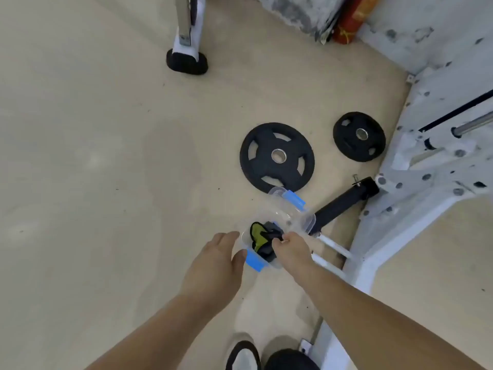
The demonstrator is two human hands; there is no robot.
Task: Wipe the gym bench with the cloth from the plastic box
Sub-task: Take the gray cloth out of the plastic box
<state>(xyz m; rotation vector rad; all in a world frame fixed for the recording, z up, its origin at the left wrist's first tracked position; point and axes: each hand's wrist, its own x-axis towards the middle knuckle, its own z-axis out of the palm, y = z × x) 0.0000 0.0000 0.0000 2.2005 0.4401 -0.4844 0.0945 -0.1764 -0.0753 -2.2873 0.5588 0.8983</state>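
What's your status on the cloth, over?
Right hand pinching the cloth, cloth inside the plastic box. Left hand open at the box's side. Lid off, lying behind box. Nothing over the cloth.

Bright, even, diffuse light; source not in view. Floor [93,156] shows pale sheen patches, no hard glare. Faint soft shadows on it around my arms. Small glint on big weight plate [277,156] hub. Wide-angle: white frame [426,166] at rt edge bows, forearms stretch. Whole pic soft; cloth [257,236] in fingers of my right hand [292,248] smeared.
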